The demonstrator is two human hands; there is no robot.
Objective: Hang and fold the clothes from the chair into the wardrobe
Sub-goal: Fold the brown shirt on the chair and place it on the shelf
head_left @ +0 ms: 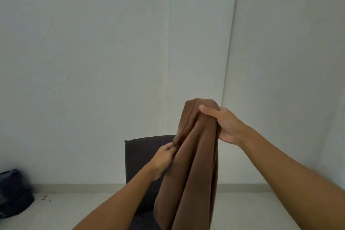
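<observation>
Forearms, two, bare, entering from the lower edge and converging on one item. Right hand (223,124): raised, thumb laid across the front of the brown garment (194,164) and fingers wrapped behind it, gripping the bunched upper end. Left hand (164,157): lower, somewhat blurred, fingers pinching a fold at the garment's left edge just under the gathered top. Brown garment: held upright in the air between both hands, hanging in long vertical folds, its lower end running out of the bottom edge of the view; what kind of clothing it is cannot be told. Chair (141,157): dark, upholstered, directly behind and below the garment, backrest top edge straight with rounded corner, right side hidden by the cloth; whether the cloth touches it cannot be told. Walls: pale, plain, meeting in a corner line to the right of the raised hand. Baseboard: pale band along the wall foot on both sides of the chair. Floor (74,209): light, open stretches left and right of the chair. Dark bag or bundle (14,192): at the left edge against the wall, well apart from the chair. Small specks of debris (44,197): on the floor just right of the bundle.
</observation>
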